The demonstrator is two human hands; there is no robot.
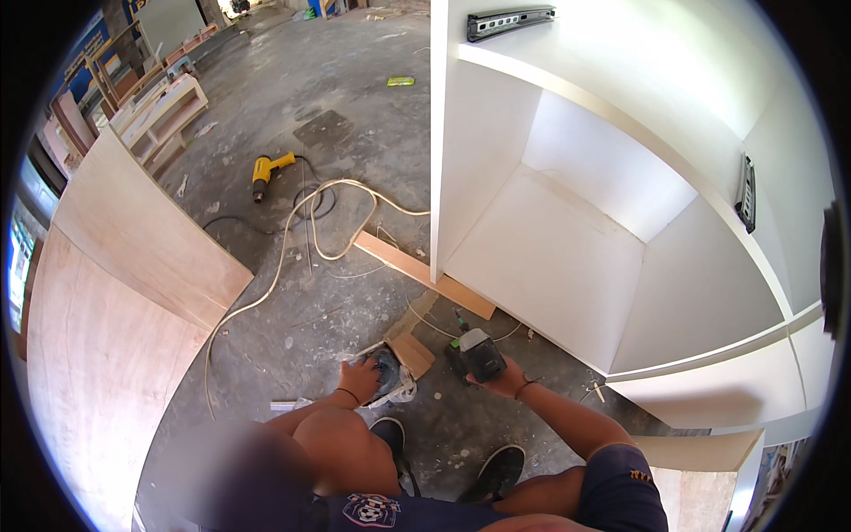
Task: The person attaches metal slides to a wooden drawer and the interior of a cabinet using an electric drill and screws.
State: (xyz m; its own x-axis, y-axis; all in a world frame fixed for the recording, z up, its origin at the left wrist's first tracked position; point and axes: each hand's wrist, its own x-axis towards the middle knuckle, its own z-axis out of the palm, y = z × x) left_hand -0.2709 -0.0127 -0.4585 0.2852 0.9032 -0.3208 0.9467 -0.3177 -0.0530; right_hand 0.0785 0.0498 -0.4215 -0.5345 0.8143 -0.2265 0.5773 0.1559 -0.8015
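Note:
My right hand (503, 379) is wrapped round a cordless drill (480, 356), dark with green parts. The drill's nose points away from me, toward the white cabinet. My left hand (359, 381) lies at the edge of a crumpled clear plastic bag (386, 371) on the floor, its fingers reaching over the bag and looking apart. What the bag contains is too dark to make out. Right beside the bag sits a piece of brown cardboard (412, 355).
A large white cabinet (545, 230) fills the right, with black drawer slides (747, 193) fixed inside. Along its base lies a wooden strip (425, 273). A pale cord (288, 226) loops near a yellow heat gun (269, 173). Wooden panels (115, 301) stand at left.

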